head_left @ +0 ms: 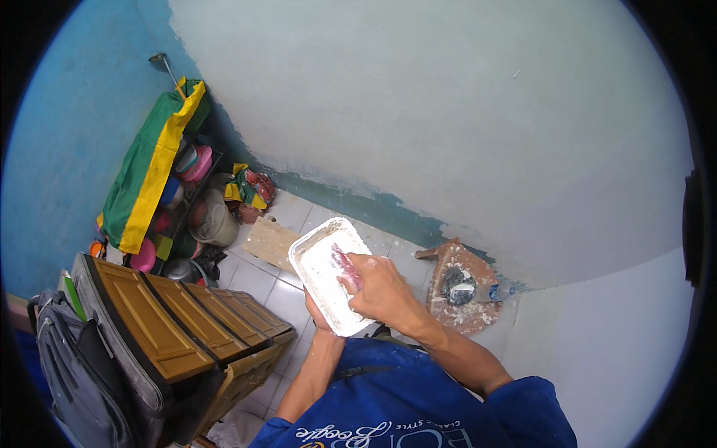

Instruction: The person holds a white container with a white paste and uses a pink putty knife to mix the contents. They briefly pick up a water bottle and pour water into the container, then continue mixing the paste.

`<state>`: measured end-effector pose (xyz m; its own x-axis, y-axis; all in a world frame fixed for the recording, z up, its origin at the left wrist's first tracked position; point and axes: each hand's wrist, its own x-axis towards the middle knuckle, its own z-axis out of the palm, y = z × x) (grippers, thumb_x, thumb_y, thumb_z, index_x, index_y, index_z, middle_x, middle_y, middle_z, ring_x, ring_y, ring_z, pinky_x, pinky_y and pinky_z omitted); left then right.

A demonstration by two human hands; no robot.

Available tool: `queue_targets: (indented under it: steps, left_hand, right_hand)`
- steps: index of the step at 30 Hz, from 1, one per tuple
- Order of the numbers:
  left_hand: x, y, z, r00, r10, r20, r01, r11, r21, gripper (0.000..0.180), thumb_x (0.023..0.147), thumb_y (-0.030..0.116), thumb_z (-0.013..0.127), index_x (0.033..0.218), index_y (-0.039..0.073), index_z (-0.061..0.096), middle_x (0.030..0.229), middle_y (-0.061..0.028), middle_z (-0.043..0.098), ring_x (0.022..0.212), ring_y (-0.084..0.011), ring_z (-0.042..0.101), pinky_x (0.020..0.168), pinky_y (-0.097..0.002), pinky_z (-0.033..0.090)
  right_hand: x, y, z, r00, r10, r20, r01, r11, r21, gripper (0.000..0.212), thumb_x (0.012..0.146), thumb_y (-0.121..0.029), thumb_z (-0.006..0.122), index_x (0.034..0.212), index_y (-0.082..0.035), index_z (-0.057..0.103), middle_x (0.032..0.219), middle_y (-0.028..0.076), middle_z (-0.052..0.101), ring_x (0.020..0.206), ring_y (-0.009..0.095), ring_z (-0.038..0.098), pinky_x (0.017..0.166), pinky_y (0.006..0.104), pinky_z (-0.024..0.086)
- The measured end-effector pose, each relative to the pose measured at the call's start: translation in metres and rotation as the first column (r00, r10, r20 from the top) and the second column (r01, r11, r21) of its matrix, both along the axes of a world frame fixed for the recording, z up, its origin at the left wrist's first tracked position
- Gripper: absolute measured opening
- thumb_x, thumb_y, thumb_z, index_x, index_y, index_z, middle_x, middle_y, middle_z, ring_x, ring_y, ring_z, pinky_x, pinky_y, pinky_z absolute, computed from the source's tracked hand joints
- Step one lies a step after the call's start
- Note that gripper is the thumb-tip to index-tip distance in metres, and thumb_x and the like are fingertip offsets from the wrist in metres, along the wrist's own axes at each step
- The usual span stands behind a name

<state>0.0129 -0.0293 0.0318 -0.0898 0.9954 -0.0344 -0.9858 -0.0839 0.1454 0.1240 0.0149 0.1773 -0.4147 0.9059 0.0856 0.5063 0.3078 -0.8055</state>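
A shallow white rectangular tub (310, 257), its inside coated with white paste, is held up in front of my body. My left hand (320, 313) is closed round its near left side from below, with most of its fingers hidden behind the tub. Over the tub's right side is my right hand (382, 287), its fingers closed on a reddish, white-smeared piece (349, 270) that dips into the paste. The exact kind of this piece cannot be made out.
At right on the tiled floor lies a stained board (467, 317) bearing a dark bowl (458, 285); a clear bottle (502, 291) is beside it. Left are a wooden drawer cabinet (179, 317), a backpack (71, 366), buckets (215, 218) and a covered rack (149, 168). A partly coated wall (448, 112) rises ahead.
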Motion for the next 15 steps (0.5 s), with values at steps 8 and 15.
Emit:
queue_targets:
  steps: [8,15]
  left_hand:
    - [0.002,-0.002,0.013,0.999,0.021,-0.030,-0.023,0.996,-0.089,0.060,0.105,0.044,0.032,0.148,0.004,0.041,0.142,-0.0141,0.054,0.126,-0.0289,0.056,0.107,-0.0416,0.046]
    - [0.008,0.000,0.013,0.993,0.055,-0.104,-0.067,0.991,-0.118,0.064,0.104,0.053,0.029,0.149,0.009,0.041,0.144,-0.0105,0.052,0.130,-0.0271,0.052,0.111,-0.0413,0.040]
  right_hand:
    - [0.004,0.005,0.015,0.986,-0.089,0.144,0.053,0.969,0.241,0.027,0.077,-0.006,0.064,0.103,0.002,0.066,0.088,0.023,0.064,0.084,0.042,0.066,0.074,0.0494,0.053]
    - [-0.013,-0.007,-0.003,0.928,-0.100,0.359,0.002,0.964,0.265,0.038,0.073,-0.006,0.067,0.111,-0.001,0.069,0.091,0.020,0.066,0.084,0.039,0.069,0.075,0.0481,0.055]
